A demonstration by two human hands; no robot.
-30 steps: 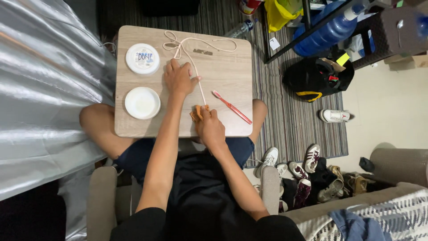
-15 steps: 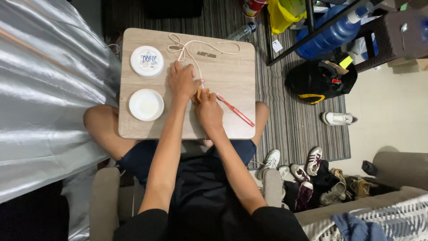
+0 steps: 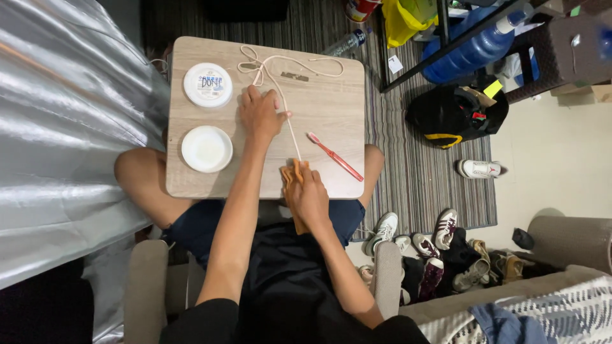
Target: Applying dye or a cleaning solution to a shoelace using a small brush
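A small wooden lap table (image 3: 331, 95) rests over my knees. My left hand (image 3: 260, 114) presses flat on a white shoelace (image 3: 288, 124) that runs down the tabletop from loops at the far edge. At the near edge my right hand (image 3: 311, 196) grips an orange cloth (image 3: 292, 175) wrapped around the lace's near end. A red toothbrush (image 3: 336, 157) lies diagonally just right of the lace. A white lidded tub (image 3: 208, 85) and a white open dish (image 3: 206, 148) stand on the table's left side.
A silver plastic sheet (image 3: 57, 140) covers the left. A striped rug (image 3: 414, 172) lies under the table, with a black bag (image 3: 456, 114), blue water bottle (image 3: 475, 48), metal rack and several shoes (image 3: 440, 245) at the right.
My right hand has slid with the orange cloth along the lace toward me, from near the left hand to the table's near edge. The left hand stays pressed on the lace.
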